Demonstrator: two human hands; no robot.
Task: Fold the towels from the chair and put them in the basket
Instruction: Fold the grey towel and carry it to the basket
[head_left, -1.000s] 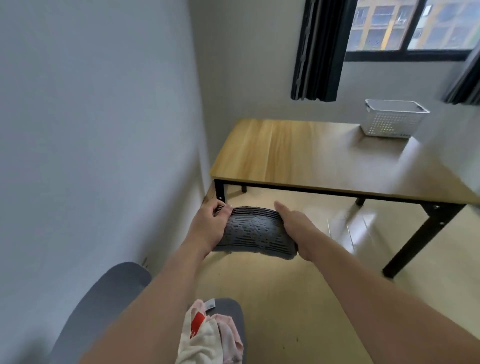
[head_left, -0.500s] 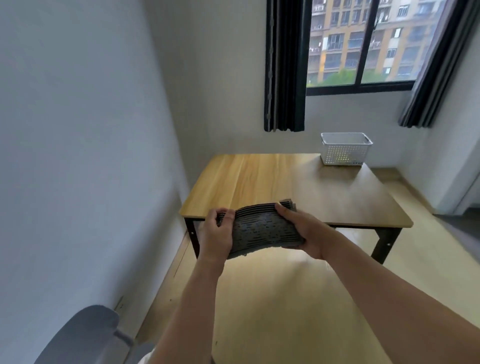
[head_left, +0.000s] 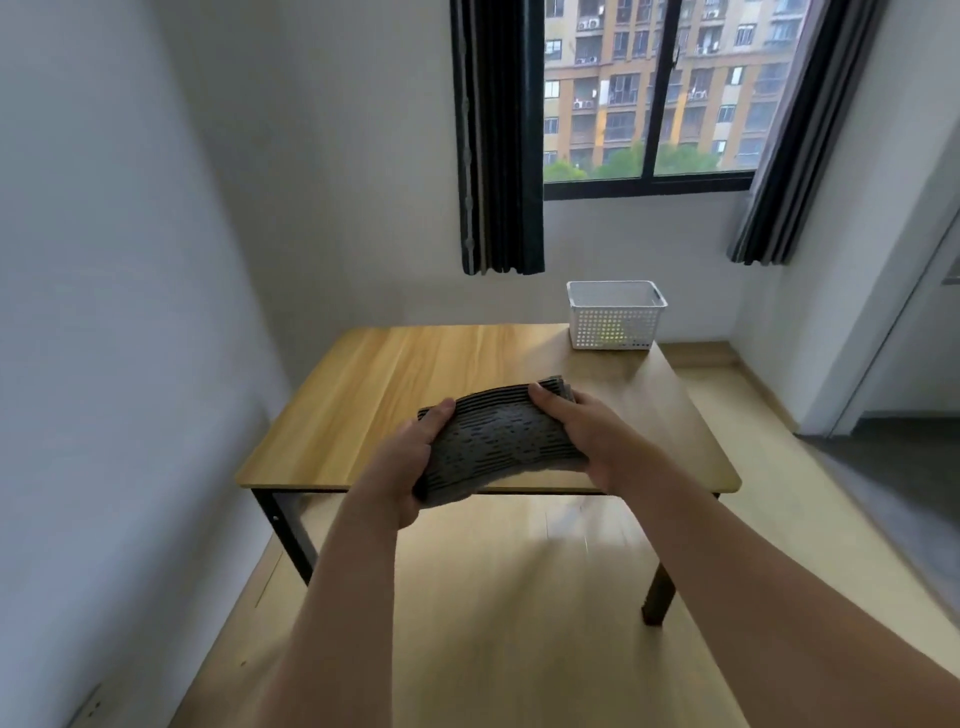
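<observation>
**A folded towel held over the tabletop**

The wooden tabletop (head_left: 415, 374) is the biggest thing here. It stands on dark legs on a pale wood floor (head_left: 519, 597), below a window (head_left: 654, 88) with dark curtains on both sides.

A white basket (head_left: 615, 317) with small holes in its walls sits at the far right corner of the tabletop, well apart from the hands.

The dark gray towel (head_left: 498, 441) is folded into a thick pad with black stripes. It is up in the air over the near edge of the tabletop, and it bows up a little in the middle.

2 bare hands hold it. The left hand (head_left: 410, 467) grips its left end, thumb on top. The right hand (head_left: 592, 436) grips its right end, thumb on top too.
</observation>
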